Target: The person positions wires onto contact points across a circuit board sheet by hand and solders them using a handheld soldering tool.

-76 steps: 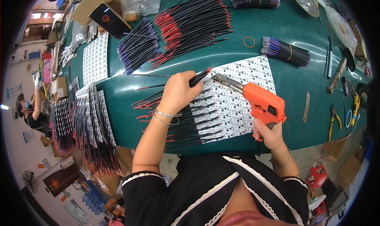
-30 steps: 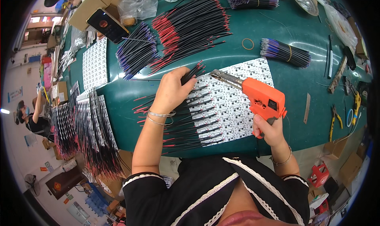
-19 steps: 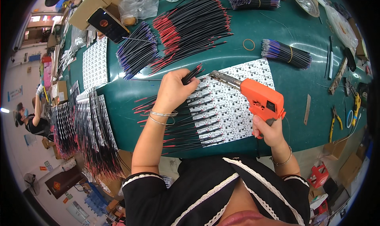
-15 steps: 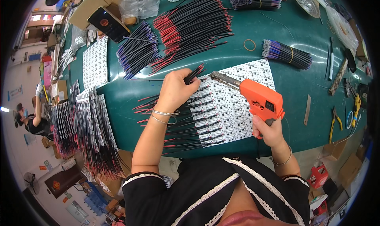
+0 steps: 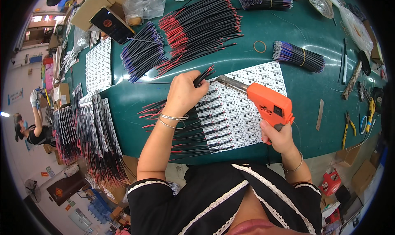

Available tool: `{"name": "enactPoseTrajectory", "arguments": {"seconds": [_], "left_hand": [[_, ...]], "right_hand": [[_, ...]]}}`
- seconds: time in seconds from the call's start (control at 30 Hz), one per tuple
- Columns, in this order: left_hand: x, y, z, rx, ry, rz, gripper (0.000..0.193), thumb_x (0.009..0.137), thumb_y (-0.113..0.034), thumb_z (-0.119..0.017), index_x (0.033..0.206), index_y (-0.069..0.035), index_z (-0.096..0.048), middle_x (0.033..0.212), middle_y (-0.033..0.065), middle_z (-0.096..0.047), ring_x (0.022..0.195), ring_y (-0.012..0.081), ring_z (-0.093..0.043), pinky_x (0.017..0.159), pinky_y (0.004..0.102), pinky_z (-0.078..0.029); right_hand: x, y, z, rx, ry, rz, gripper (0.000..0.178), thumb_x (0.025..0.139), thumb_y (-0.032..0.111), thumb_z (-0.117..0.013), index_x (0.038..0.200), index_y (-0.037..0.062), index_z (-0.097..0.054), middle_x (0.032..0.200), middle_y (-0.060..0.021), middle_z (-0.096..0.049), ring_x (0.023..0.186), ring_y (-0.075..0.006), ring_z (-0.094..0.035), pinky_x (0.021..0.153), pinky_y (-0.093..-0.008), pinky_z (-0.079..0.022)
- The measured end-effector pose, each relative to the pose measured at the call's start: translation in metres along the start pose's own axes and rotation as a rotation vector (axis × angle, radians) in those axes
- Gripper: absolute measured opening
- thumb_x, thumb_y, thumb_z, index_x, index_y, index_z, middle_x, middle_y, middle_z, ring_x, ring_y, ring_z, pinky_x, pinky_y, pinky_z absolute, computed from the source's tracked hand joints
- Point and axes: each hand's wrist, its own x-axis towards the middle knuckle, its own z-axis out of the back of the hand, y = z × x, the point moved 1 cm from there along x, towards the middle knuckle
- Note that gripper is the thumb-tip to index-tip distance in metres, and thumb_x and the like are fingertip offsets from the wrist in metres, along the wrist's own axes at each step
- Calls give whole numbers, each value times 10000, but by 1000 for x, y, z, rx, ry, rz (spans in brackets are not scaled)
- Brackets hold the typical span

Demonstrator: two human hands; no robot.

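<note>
A small bunch of black wires with red ends [image 5: 201,79] is pinched in my left hand [image 5: 183,92], over the upper left of a white circuit board panel [image 5: 251,111]. My right hand [image 5: 278,137] grips an orange soldering gun [image 5: 269,102] by its handle. The gun's metal tip lies close to the wire ends at the panel's upper left edge; whether it touches them I cannot tell. Several red and black wires [image 5: 189,145] stick out leftward from the panel's left side, with their inner ends on the board.
Beyond my hands lie a spread of red-black wires [image 5: 201,25], blue-ended wires [image 5: 144,51] and a banded bundle [image 5: 298,56]. Wired panels [image 5: 98,132] hang at the left edge. A phone [image 5: 112,25] leans on a box. Pliers [image 5: 349,130] lie right. A person [image 5: 35,126] works far left.
The soldering gun has shifted slightly to the left. My left hand still holds the wires, almost unmoved. At far left, the other person has raised an arm and shifted.
</note>
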Motion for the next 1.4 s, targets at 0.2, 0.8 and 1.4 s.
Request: {"name": "enactPoseTrajectory", "arguments": {"seconds": [0.2,0.8,1.4], "left_hand": [[1,-1,1,-9,14,-17,186,684,-137,-604,648,35,-543,554,200,-489,519,360,-474,522,375,-400],[10,-2,8,119,152,-135,180,696,-126,-598,696,49,-554,580,196,-505,522,305,-459,536,362,-398],[8,-2,15,194,154,-239,202,761,-164,-602,788,32,-559,615,169,-533,534,264,-500,547,335,-399]], "right_hand": [[-4,-3,6,43,10,12,138,858,101,-497,919,-20,-478,495,-22,-467,383,-71,-438,353,-203,-349],[-6,-7,7,35,27,0,151,844,92,-514,935,-21,-472,525,-27,-480,386,-80,-451,354,-206,-344],[-33,-31,51,367,-300,396,344,822,54,-508,1147,-27,-431,1086,-127,-509,1032,-263,-532,977,-417,-355]]}}
